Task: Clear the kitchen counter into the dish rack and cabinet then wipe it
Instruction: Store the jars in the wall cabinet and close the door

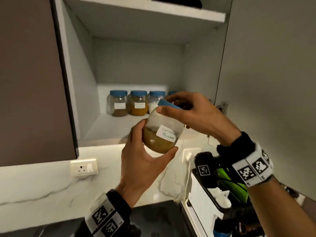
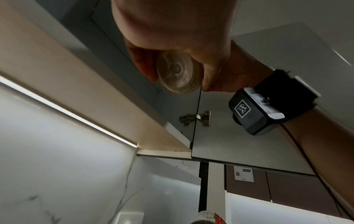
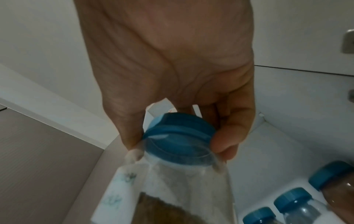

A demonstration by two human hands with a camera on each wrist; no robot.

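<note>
A clear jar (image 1: pixel 160 132) with a blue lid (image 1: pixel 168 104) and a white label reading "Coriander Powder" is tilted in the air before the open cabinet (image 1: pixel 130 124). My left hand (image 1: pixel 142 158) grips its base from below; its underside shows as the jar base (image 2: pixel 179 72) in the left wrist view. My right hand (image 1: pixel 189 112) grips the lid (image 3: pixel 179 133) from above, thumb and fingers curled around its rim. Yellowish-brown powder fills the jar's lower part.
Several blue-lidded spice jars (image 1: pixel 136 103) stand in a row at the back of the cabinet's lower shelf, with bare shelf in front. The cabinet door (image 1: pixel 266 82) hangs open on the right. A wall socket (image 1: pixel 83 167) and a white appliance (image 1: pixel 205 199) sit below.
</note>
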